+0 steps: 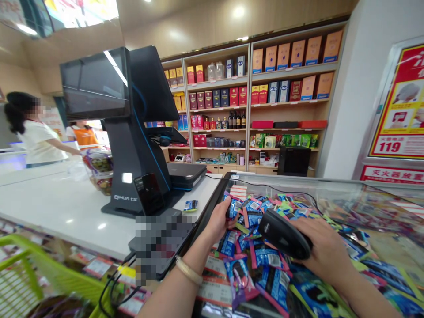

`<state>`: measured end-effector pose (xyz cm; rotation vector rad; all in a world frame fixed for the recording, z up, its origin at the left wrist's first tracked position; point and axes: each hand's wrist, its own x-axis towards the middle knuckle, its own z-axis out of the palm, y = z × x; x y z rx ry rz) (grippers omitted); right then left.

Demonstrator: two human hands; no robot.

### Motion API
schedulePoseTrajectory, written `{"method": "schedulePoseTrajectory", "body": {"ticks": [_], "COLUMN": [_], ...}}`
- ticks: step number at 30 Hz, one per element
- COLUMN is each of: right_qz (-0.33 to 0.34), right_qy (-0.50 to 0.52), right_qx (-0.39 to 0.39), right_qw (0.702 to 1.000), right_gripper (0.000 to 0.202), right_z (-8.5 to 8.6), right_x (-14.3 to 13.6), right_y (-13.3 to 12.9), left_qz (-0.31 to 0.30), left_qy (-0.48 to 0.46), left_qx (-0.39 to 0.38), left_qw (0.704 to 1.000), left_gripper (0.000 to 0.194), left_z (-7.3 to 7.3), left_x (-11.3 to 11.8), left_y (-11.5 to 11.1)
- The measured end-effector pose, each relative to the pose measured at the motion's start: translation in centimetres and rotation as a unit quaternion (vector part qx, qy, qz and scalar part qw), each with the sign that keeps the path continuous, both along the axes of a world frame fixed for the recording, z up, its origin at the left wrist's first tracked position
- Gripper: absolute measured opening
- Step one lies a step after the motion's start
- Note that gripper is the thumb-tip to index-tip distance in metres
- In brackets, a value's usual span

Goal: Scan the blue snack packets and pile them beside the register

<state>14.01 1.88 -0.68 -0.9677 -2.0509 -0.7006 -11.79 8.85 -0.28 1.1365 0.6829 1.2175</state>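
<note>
In the head view my right hand is wrapped round a black barcode scanner, whose head points left over the glass counter. My left hand is closed on a small blue snack packet, with a bracelet on that wrist. The scanner's head is a short way to the right of this packet. Many blue, pink and green snack packets lie spread on the glass display counter under both hands. Another blue packet lies apart on the white counter.
A black checkout terminal stands on the white counter at left, with a plastic-packed item behind it. A blurred-out device lies left of my forearm. A green shopping basket is at lower left. Two people stand beyond; boxed goods fill the back shelves.
</note>
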Motion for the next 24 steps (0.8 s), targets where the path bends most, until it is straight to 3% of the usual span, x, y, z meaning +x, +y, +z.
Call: {"method": "schedulePoseTrajectory", "body": {"ticks": [7, 11, 13, 16, 20, 24], "right_qz": [-0.001, 0.003, 0.006, 0.011, 0.016, 0.010], "right_qy": [-0.002, 0.006, 0.005, -0.001, -0.007, -0.014], "right_qx": [-0.010, -0.010, -0.008, 0.000, 0.003, 0.019], "right_qw": [1.000, 1.000, 1.000, 1.000, 1.000, 1.000], "right_gripper": [0.022, 0.025, 0.025, 0.025, 0.027, 0.031], "right_z": [0.1, -0.1, -0.3, -0.4, -0.8, -1.3], "right_x": [-0.2, 0.1, 0.3, 0.5, 0.8, 1.2], "right_y": [-0.1, 0.0, 0.2, 0.3, 0.6, 0.9], "left_qz": [-0.011, 0.002, 0.059, 0.189, 0.308, 0.365], "left_qy": [-0.001, -0.048, -0.106, -0.204, -0.269, -0.307], "left_qx": [-0.004, -0.038, -0.076, -0.132, -0.137, -0.140], "left_qw": [1.000, 0.998, 0.990, 0.951, 0.902, 0.868], "left_gripper": [0.054, 0.045, 0.034, 0.011, 0.020, 0.019], "left_z": [-0.2, -0.6, -0.4, 0.4, 1.4, 1.4], "left_x": [0.0, -0.1, -0.4, -1.6, -4.2, -5.8], "left_y": [0.1, 0.6, 1.1, 2.1, 3.4, 4.0]}}
